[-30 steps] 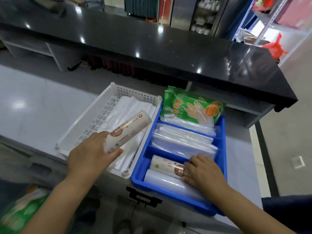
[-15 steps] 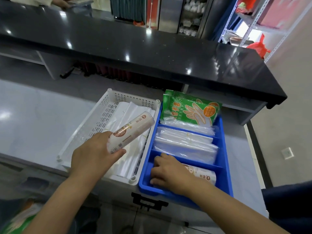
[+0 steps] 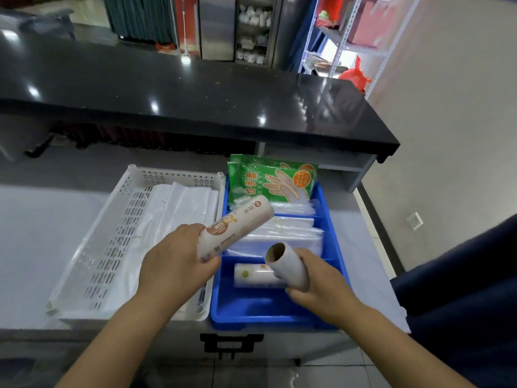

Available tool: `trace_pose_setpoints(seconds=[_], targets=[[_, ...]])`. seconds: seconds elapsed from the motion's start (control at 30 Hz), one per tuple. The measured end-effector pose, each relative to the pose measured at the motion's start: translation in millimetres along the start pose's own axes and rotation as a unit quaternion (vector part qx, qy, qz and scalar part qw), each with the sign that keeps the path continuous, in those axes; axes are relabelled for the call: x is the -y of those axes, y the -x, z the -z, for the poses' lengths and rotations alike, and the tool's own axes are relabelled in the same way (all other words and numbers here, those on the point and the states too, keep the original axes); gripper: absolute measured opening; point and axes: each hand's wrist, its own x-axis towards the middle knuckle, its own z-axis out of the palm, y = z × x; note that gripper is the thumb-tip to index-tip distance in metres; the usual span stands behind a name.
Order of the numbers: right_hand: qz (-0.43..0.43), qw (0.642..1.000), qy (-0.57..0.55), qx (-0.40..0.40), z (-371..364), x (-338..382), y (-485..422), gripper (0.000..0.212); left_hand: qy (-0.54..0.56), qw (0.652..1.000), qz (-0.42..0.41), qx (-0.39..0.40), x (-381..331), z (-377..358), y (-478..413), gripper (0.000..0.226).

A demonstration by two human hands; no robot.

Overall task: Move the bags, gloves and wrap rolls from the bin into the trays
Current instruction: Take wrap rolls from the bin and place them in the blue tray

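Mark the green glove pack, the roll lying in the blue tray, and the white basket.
green glove pack point(image 3: 275, 177), head view, printed front face
wrap roll in the blue tray point(image 3: 253, 275), head view, its wrapped side
white basket point(image 3: 126, 219), head view, perforated left wall

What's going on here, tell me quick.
A person is sorting supplies. The left hand holds a wrap roll above the blue tray; the right hand holds a second roll. A third roll lies in the tray's near compartment, with glove packs at the far end. The white basket holds bags.

Green glove pack point(image 3: 275, 179) reads "手套"; wrap roll point(image 3: 236, 228) print illegible.
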Motion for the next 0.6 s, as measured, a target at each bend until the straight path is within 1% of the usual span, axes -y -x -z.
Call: trace_pose_setpoints(seconds=[0.03, 0.1, 0.13, 0.2, 0.27, 0.33, 0.37, 0.47, 0.53, 0.6], targets=[[-0.015, 1.0, 0.002, -0.006, 1, -4, 4, 0.053, -0.002, 1.0, -0.012, 0.011, -4, -2, -1, 0.046], [-0.041, 0.997, -0.048, -0.049, 4, -8, 11, 0.045, -0.005, 0.999, -0.03, 0.029, -10, -7, -1, 0.052], [-0.05, 0.991, -0.089, -0.086, 8, -8, 13, 0.043, -0.007, 0.999, -0.037, 0.036, -13, -9, -1, 0.056], [-0.057, 0.968, -0.166, -0.18, 20, -4, 15, 0.039, -0.012, 0.997, -0.057, 0.054, -19, -12, -2, 0.059], [-0.049, 0.94, -0.198, -0.273, 37, 2, 16, 0.037, -0.017, 0.992, -0.097, 0.083, -27, -17, -3, 0.052], [-0.055, 0.925, -0.186, -0.326, 53, 5, 15, 0.038, -0.028, 0.982, -0.149, 0.117, -34, -24, -3, 0.043], [-0.062, 0.924, -0.169, -0.337, 59, 5, 15, 0.038, -0.029, 0.976, -0.169, 0.135, -38, -30, -3, 0.042], [-0.082, 0.922, -0.126, -0.357, 64, -2, 18, 0.041, -0.001, 0.963, -0.192, 0.188, -44, -51, -1, 0.051], [-0.091, 0.92, -0.125, -0.361, 62, -8, 23, 0.044, 0.001, 0.958, -0.206, 0.201, -45, -64, 1, 0.057], [-0.1, 0.924, -0.125, -0.346, 58, -11, 27, 0.042, -0.012, 0.954, -0.216, 0.208, -45, -76, 2, 0.06]])
